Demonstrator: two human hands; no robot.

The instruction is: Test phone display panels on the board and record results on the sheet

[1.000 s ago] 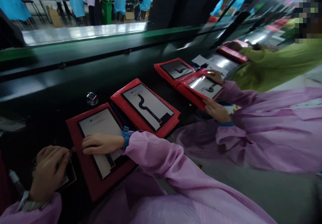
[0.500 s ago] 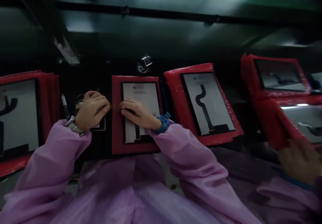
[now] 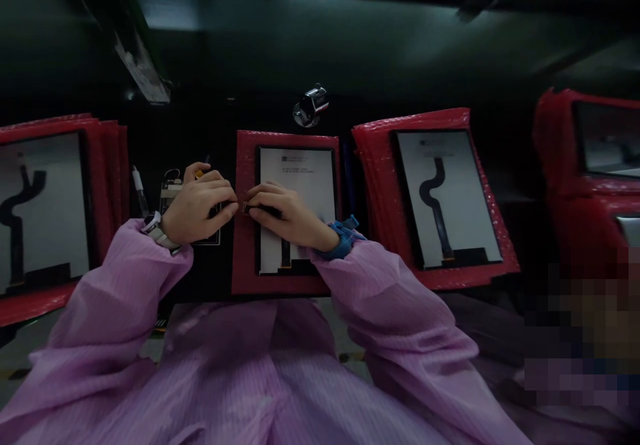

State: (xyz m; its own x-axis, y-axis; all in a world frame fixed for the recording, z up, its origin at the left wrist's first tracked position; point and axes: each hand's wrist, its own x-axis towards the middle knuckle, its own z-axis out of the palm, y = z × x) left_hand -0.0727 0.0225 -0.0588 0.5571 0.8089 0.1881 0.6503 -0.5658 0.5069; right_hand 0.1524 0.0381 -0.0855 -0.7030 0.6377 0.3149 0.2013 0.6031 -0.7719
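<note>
- Display panel lies flat, white side up, on a red sheet in front of the person, on the dark desk.
- Half a second ago an orange-brown strip bridged the gap between the two hands; now no strip spans it, and the fingertips sit closer together, just beyond the panel's left edge.
- Right hand lies across the panel, fingertips pinching what looks like the end of its black ribbon cable; a small gold-toned tip shows beside them.
- Left hand has thumb and fingers drawn together, just beside that tip; whether anything is between them I cannot tell.
- My judgement: that change puts the work at the cable's end, with the panel lying apart from the left hand.
- Under and behind the left hand, a pale-edged device is mostly covered; a pen lies to its left.
- Beyond the sheet stands a shiny metal object.
- Red-wrapped stacks flank the sheet, each topped by another panel, one at left, one at right.
- Standing in the way: the right hand hides the cable's middle, and dim light blurs the small parts at the fingertips.
</note>
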